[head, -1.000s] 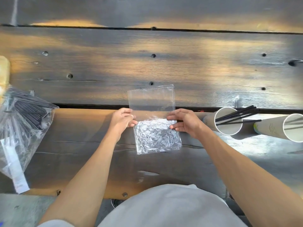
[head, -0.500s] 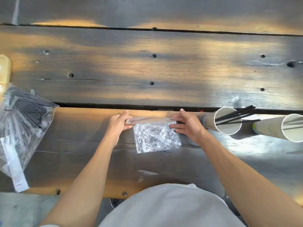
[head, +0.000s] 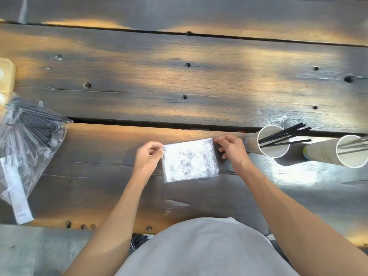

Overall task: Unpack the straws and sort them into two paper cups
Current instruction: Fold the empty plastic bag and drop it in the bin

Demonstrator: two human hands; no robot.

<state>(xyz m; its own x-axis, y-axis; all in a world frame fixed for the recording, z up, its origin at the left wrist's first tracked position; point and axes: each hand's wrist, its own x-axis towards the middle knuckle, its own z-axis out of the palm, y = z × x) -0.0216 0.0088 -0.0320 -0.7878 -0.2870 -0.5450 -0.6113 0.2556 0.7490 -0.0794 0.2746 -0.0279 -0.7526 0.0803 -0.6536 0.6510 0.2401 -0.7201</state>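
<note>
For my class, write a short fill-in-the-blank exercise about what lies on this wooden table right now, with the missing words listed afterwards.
1. The small clear plastic bag lies between the person's two ____.
2. The nearer paper cup holds straws coloured ____.
3. The number of paper cups on the table is ____.
4. The large bag of black straws lies at the table's ____ edge.

Missing words: hands; black; two; left

No text can be read. The white label strip (head: pixel 19 198) on the straw bag (head: pixel 29 148) at the left carries print too blurred to make out, and the far-right paper cup (head: pixel 338 152) bears only a faint, illegible emblem.
</note>
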